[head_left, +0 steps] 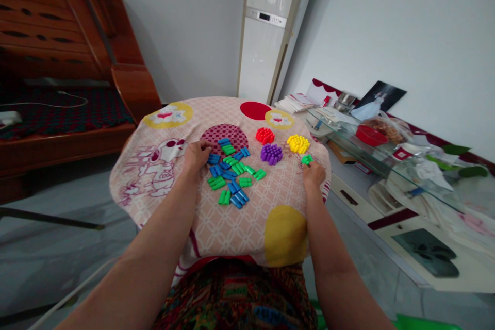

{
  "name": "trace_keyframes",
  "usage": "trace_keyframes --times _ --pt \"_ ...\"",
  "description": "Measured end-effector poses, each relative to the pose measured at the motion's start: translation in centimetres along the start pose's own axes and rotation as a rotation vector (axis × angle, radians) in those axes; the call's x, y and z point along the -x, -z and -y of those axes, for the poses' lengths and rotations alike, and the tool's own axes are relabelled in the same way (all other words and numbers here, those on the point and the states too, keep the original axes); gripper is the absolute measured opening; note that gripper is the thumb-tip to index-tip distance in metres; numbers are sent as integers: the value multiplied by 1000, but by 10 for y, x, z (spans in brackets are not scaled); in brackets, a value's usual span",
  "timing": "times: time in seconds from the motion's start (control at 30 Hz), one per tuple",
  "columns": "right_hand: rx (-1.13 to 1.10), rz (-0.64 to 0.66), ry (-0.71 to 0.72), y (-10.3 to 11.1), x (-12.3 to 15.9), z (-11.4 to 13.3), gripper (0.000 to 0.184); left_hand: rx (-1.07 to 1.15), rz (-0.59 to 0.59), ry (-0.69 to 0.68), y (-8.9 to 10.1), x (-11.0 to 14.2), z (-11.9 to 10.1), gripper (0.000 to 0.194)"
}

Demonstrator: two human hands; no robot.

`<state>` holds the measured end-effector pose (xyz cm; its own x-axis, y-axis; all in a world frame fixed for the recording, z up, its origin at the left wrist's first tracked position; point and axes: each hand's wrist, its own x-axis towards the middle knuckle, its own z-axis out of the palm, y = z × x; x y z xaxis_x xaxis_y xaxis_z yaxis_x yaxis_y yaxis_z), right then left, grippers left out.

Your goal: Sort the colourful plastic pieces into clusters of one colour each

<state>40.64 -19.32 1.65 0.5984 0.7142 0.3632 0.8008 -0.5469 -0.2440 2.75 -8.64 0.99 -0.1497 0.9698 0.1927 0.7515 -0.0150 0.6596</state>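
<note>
On the cloth-covered round table, a loose spread of small blue plastic pieces [240,195] and green plastic pieces [245,182] lies in the middle, many side by side in short rows. At the left edge of this spread, my left hand [197,155] has its fingers curled together; what is in them, if anything, is too small to make out. Over on the right side, my right hand [314,173] closes its fingers on a small bunch of green pieces [307,159]. Tight clusters of red pieces [265,135], purple pieces [271,154] and yellow pieces [298,143] stand just beyond.
A patterned pink tablecloth [228,229] covers the table. To the right stands a glass-topped cabinet [371,157] with papers, a red bowl [371,135] and bags. A wooden bench [131,82] is at the left, and a tall white appliance [259,56] stands behind.
</note>
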Motion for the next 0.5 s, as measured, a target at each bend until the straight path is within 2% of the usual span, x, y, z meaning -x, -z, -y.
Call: trace_keyframes --times 0.5 --pt "4 63 -37 8 3 5 27 -14 5 -22 4 2 -3 33"
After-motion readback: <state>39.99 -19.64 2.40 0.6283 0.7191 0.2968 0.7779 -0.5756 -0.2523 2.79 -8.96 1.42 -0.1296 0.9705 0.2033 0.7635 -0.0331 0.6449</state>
